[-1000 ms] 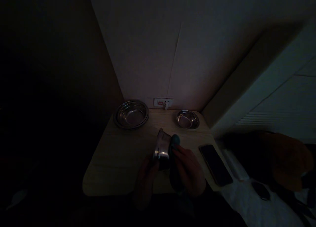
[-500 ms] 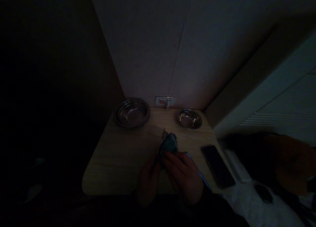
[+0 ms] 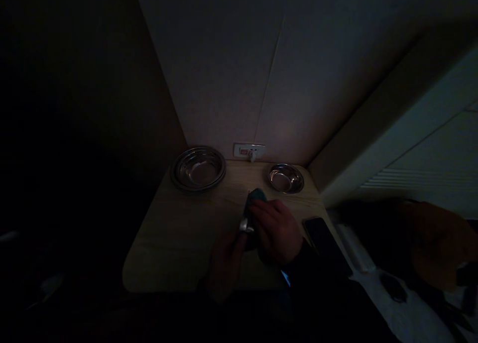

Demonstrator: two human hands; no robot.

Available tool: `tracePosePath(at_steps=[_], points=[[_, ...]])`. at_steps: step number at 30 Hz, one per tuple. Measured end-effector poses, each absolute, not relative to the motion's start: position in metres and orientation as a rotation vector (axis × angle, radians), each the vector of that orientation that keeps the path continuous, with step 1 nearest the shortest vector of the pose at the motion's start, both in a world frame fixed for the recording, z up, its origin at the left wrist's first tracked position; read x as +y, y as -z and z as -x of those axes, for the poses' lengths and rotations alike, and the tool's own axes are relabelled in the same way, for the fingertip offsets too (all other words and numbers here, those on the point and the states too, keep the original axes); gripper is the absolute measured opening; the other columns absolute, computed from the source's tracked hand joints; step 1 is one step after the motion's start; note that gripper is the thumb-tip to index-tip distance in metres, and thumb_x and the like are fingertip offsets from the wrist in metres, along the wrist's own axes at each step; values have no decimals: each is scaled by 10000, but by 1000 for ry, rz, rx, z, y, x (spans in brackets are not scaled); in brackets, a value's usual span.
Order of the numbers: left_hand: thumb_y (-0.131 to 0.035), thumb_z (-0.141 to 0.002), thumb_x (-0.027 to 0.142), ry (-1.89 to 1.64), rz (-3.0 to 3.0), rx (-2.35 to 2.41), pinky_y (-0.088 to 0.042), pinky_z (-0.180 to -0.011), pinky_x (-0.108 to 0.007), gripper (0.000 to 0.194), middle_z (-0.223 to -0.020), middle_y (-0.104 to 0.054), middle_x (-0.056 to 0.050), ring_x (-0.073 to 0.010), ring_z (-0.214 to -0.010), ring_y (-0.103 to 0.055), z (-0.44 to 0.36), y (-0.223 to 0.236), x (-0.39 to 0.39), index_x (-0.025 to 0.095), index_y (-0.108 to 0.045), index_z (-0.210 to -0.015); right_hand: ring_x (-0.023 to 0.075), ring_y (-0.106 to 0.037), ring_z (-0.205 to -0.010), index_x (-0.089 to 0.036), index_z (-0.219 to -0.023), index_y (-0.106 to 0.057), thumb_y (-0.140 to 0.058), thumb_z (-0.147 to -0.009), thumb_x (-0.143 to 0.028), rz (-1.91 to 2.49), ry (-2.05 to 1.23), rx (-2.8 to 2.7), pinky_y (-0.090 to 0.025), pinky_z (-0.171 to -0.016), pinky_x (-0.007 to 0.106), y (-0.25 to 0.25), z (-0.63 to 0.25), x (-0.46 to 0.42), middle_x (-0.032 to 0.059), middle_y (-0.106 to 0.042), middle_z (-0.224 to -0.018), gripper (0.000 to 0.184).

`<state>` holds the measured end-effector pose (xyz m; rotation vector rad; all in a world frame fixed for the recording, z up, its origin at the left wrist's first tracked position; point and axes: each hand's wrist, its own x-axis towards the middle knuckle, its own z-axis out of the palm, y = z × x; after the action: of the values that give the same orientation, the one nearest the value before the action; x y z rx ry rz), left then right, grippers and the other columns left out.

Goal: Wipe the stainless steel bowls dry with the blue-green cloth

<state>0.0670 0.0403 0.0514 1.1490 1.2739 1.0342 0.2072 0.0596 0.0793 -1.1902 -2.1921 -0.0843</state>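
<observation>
Gripping metal cup (image 3: 246,225): left hand (image 3: 225,266) | pressing cloth (image 3: 257,196) on it: right hand (image 3: 278,231)

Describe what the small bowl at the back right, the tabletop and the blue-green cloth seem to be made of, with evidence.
Small bowl: shiny metal, probably stainless steel; bright reflections.
Tabletop: pale wood or wood-look laminate; faint grain lines.
Blue-green cloth: soft, matt fabric, it seems; it shows no shine beside the right hand, but the dark hides its weave.
</observation>
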Motion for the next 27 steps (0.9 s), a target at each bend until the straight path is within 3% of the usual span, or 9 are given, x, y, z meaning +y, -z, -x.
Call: tracePosePath(at_steps=[14,22,27], points=[[-517,-793,363,-1004,-1113,1307,-506,-783,-297,312,-949,-717,-64,-209,-862,-657,-67,-55,43,147,-676,-952,220,-528,-865,-169,-1052,-643,-444,-872,-170,1146,6,-2268,-476,-733,374,-82,-208,66,72,-651,-1119,269],[-522,-776,387,-996,-1120,1365,-520,-717,-293,298,-821,-721,-60,-211,-771,-662,-66,-58,43,144,-676,-855,231,-523,-876,-140,-1038,-644,-465,-852,-158,1151,11,-2231,-476,-733,376,-84,-203,70,71,-651,-1121,259],[-522,-778,394,-984,-1112,1320,-506,-757,-314,324,-890,-720,-71,-225,-820,-661,-67,-57,44,144,-674,-915,229,-530,-858,-149,-1026,-645,-468,-826,-137,1254,45,-2202,-464,-734,379,-85,-204,67,79,-666,-1082,268]])
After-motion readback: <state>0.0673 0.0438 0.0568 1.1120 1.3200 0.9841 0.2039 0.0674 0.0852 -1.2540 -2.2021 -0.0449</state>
